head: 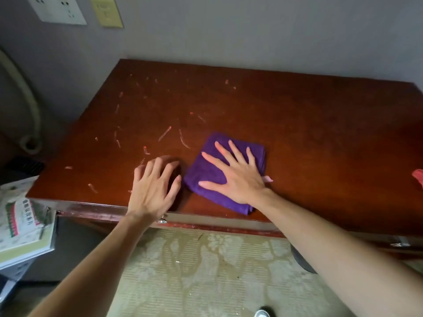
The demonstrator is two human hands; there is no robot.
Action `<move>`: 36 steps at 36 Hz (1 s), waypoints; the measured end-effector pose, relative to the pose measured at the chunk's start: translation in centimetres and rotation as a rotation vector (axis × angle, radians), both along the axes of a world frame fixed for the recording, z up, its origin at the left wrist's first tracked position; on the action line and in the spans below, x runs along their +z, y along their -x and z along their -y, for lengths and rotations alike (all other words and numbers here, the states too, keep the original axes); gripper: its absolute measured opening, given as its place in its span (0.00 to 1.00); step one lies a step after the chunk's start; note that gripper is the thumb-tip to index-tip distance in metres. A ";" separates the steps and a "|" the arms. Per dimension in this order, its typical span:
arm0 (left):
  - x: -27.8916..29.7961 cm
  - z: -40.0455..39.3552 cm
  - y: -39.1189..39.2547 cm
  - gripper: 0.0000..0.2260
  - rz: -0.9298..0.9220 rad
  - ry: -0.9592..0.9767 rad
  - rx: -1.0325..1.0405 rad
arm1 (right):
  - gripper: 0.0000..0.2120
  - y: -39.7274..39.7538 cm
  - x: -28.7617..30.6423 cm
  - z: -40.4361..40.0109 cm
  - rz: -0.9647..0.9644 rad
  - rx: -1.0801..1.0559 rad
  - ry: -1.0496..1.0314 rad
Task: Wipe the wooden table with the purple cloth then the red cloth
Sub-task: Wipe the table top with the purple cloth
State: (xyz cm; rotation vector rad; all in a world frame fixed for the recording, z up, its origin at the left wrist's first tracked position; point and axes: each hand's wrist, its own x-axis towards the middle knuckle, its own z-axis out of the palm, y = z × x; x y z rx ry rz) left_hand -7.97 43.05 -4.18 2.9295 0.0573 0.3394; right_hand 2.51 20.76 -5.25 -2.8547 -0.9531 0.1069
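A folded purple cloth lies on the dark wooden table near its front edge. My right hand rests flat on top of the cloth with the fingers spread. Just left of the cloth, my left hand is on or just above the bare wood, fingers apart and holding nothing. A bit of the red cloth shows at the right edge of the frame, on the table. Several pale scraps and streaks are scattered over the table's left half.
The table stands against a grey wall with sockets at the upper left. A stack of printed booklets sits left of the table's corner. A pale pipe runs down the left wall. Patterned flooring lies below.
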 end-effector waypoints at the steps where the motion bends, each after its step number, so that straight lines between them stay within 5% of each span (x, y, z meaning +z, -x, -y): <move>1: -0.2 -0.3 0.0 0.18 0.001 0.015 0.028 | 0.42 -1.4 0.2 -0.4 -0.018 -0.017 -0.002; 22: -0.6 -1.3 -0.4 0.24 -0.235 0.097 0.161 | 0.43 -33.6 1.3 -8.4 -0.104 -0.210 -0.009; 36: -0.9 -1.4 -0.2 0.23 -0.154 0.117 0.151 | 0.44 -29.2 1.4 -9.5 -0.110 -0.120 0.047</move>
